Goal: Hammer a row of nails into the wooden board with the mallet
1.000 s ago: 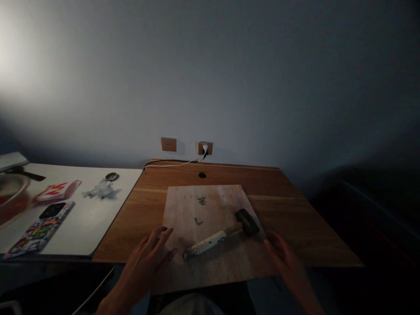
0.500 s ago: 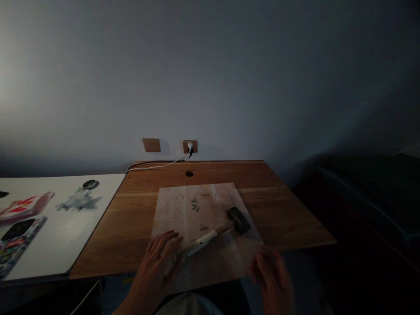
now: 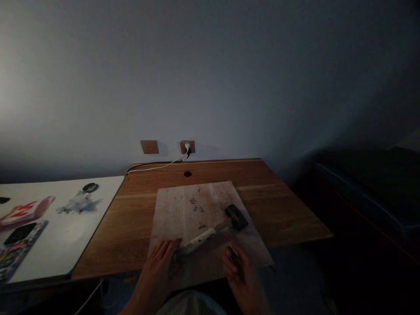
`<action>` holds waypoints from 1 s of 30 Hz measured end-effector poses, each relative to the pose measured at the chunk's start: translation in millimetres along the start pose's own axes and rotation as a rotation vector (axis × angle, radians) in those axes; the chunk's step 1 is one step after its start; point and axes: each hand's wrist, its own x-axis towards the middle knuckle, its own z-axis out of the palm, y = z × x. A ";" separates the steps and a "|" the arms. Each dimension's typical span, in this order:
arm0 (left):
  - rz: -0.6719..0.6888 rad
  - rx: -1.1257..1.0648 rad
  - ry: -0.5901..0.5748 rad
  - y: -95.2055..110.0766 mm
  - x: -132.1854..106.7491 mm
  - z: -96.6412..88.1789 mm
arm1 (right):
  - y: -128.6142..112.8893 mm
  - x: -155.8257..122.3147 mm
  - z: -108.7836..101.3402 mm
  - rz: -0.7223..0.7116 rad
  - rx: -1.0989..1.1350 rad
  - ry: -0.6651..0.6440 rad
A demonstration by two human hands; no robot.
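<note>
A black-headed mallet (image 3: 236, 217) lies slantwise on a pale square board (image 3: 169, 218), its white-wrapped handle (image 3: 198, 241) pointing down to the left. My left hand (image 3: 155, 267) rests on the board's near left part with fingers stretched out, beside the handle's end. My right hand (image 3: 241, 273) is over the near right part, below the mallet head. Its fingers are curled, with the index finger reaching forward; what they hold, if anything, is too dark to make out. Several small grey metal pieces (image 3: 193, 201) lie beyond the handle, one (image 3: 202, 225) close to it.
The board lies on a wooden desk (image 3: 278, 210) against a wall. A white table (image 3: 62, 240) adjoins on the left, bearing a crumpled tissue (image 3: 80, 203), a round dark object (image 3: 90, 187), a red-and-white packet (image 3: 28, 211) and a phone (image 3: 20, 234). Cables run to a wall socket (image 3: 187, 147).
My right hand has moved left and forward from the board's right edge to over the board. Some small metal pieces lie differently. My left hand stays almost where it was.
</note>
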 end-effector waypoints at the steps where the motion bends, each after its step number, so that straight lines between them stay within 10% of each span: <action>1: -0.011 0.012 -0.008 -0.8 -0.9 1.2 | -1.1 4.7 2.3 0.043 0.052 0.030; 15: -0.041 -0.072 -0.039 -5.1 -2.3 -11.7 | -19.4 48.4 7.1 0.131 0.156 -0.018; 22: 0.126 -0.233 0.278 58.2 25.5 -45.0 | -24.8 53.7 -8.3 0.089 0.117 0.010; 30: 0.219 -0.432 0.288 100.2 43.2 -45.9 | -28.5 63.0 -19.6 0.120 0.143 -0.105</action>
